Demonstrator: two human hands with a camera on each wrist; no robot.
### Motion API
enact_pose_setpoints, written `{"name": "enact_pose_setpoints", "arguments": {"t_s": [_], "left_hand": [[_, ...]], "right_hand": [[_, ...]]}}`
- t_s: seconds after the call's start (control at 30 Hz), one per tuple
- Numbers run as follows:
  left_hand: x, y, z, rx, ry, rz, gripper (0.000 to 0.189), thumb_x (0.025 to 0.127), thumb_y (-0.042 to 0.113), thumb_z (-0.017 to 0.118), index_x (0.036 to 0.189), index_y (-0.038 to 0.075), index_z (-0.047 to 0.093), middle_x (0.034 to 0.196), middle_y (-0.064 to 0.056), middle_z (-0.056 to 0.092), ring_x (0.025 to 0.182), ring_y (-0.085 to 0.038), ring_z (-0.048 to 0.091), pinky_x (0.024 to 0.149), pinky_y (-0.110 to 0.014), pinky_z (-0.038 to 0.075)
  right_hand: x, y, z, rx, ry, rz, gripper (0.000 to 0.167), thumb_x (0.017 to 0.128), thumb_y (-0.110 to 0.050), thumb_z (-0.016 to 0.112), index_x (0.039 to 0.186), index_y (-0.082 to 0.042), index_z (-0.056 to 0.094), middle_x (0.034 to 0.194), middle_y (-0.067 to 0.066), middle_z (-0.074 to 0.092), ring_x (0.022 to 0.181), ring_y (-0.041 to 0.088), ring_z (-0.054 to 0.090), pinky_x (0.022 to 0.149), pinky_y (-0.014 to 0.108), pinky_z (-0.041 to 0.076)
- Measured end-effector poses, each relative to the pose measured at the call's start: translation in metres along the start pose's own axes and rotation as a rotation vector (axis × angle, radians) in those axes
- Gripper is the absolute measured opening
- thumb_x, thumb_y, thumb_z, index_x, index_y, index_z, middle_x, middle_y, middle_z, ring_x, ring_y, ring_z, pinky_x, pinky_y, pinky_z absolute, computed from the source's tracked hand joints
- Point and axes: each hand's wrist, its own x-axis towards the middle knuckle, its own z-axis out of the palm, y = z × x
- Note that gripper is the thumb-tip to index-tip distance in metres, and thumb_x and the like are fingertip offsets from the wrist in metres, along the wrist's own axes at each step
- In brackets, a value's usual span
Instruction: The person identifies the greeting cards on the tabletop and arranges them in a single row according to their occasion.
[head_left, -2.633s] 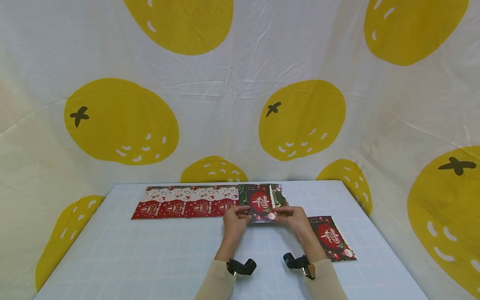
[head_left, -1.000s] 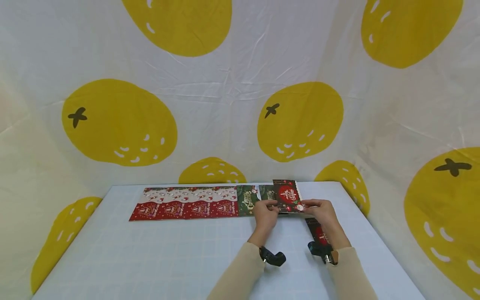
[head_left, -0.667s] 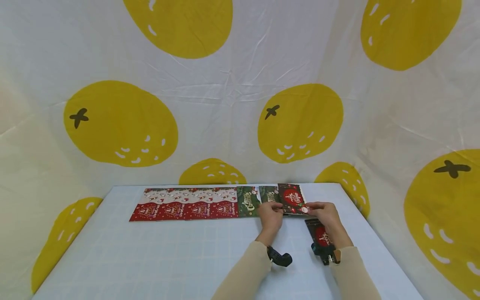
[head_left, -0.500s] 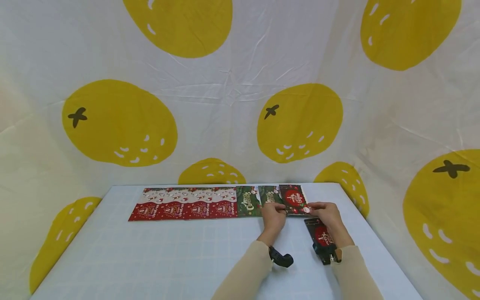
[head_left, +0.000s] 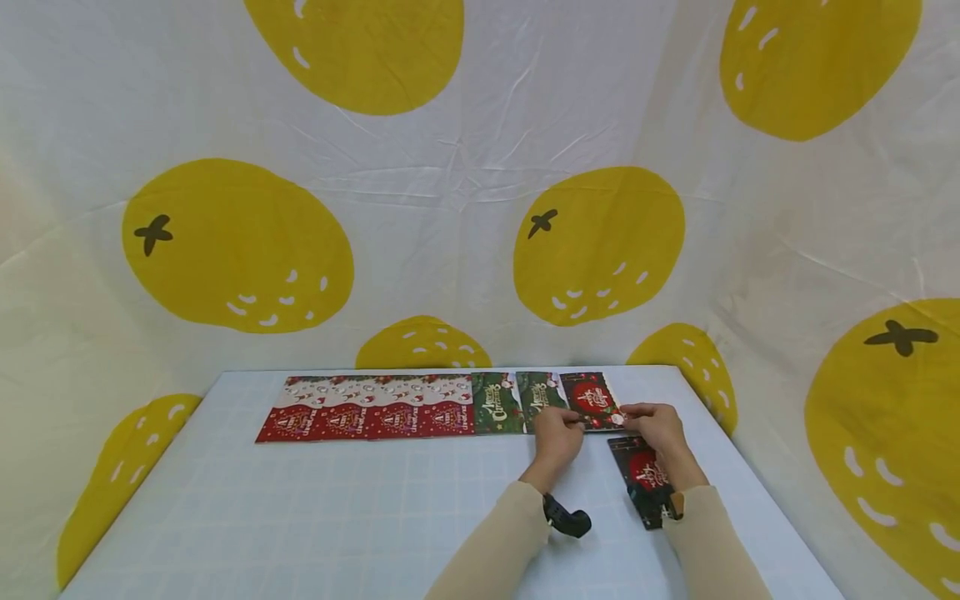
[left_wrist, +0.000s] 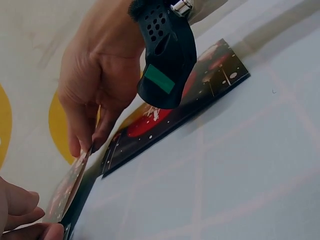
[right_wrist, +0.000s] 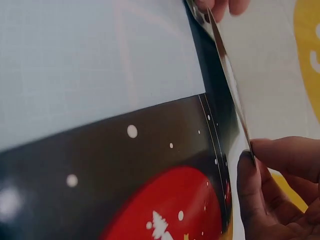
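A dark Christmas card (head_left: pixel 592 396) with a red round print is at the right end of the row in the head view. My left hand (head_left: pixel 557 437) pinches its lower left corner, and my right hand (head_left: pixel 660 429) pinches its lower right corner. In the right wrist view the card stands edge-on, its near edge raised, between thumb and fingers of the right hand (right_wrist: pixel 280 185). A second dark card (head_left: pixel 641 471) of the same print lies below, partly under the right wrist. Two green Christmas cards (head_left: pixel 495 404) adjoin the held card on the left.
Several red and white Christmas cards (head_left: pixel 345 408) continue the row leftward along the back of the pale blue checked table (head_left: pixel 337 517). Behind hangs a white cloth (head_left: pixel 435 250) with large yellow fruit prints. Each wrist wears a black camera mount (head_left: pixel 566 517).
Both hands have carried the dark card rightward from over the green cards and lowered it beside them, uncovering both green cards. Lately it has crept slightly right.
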Motion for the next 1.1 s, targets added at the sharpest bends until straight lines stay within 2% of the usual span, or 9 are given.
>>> {"name": "enact_pose_setpoints", "arguments": {"t_s": [0.27,0.5,0.67,0.87,1.1], "left_hand": [[-0.0002,-0.0002,0.0036,0.035,-0.015,0.004,0.014,0.088,0.004,0.08,0.1,-0.002,0.081,0.08,0.002,0.069,0.075,-0.005,0.057,0.066,-0.026,0.05],[-0.0025,-0.0008,0.0047,0.018,-0.04,-0.005,0.019,0.089,0.006,0.079,0.104,-0.006,0.08,0.078,0.002,0.065,0.072,-0.007,0.052,0.063,-0.026,0.045],[-0.0041,-0.0035,0.0054,0.018,-0.03,0.012,0.019,0.088,0.005,0.08,0.103,-0.006,0.079,0.08,0.0,0.067,0.072,-0.006,0.052,0.064,-0.026,0.048],[-0.0041,-0.0044,0.0058,0.008,-0.028,0.012,0.02,0.089,0.006,0.079,0.104,-0.007,0.079,0.088,-0.006,0.071,0.078,-0.008,0.055,0.07,-0.028,0.051],[-0.0043,-0.0062,0.0052,-0.024,-0.047,-0.031,0.023,0.09,0.006,0.078,0.109,-0.007,0.078,0.096,-0.008,0.073,0.083,-0.007,0.058,0.075,-0.029,0.054]], "right_hand": [[0.0033,-0.0003,0.0046,-0.038,0.02,-0.028,0.037,0.097,-0.003,0.066,0.133,0.004,0.068,0.145,0.03,0.056,0.132,0.044,0.049,0.114,0.062,0.034],[0.0054,0.0024,0.0071,-0.083,0.04,-0.056,0.036,0.096,-0.003,0.069,0.131,0.004,0.069,0.142,0.031,0.058,0.128,0.044,0.051,0.11,0.06,0.038],[0.0052,0.0029,0.0082,-0.107,0.046,-0.072,0.035,0.095,-0.002,0.069,0.129,0.006,0.07,0.138,0.031,0.06,0.125,0.045,0.053,0.108,0.06,0.04],[0.0042,-0.0005,0.0088,-0.107,0.044,-0.034,0.033,0.098,-0.002,0.067,0.13,0.004,0.07,0.142,0.03,0.058,0.125,0.044,0.052,0.109,0.06,0.04],[0.006,0.0015,0.0098,-0.108,0.057,-0.042,0.034,0.096,-0.001,0.069,0.129,0.005,0.07,0.14,0.031,0.059,0.124,0.044,0.053,0.108,0.059,0.04]]}}
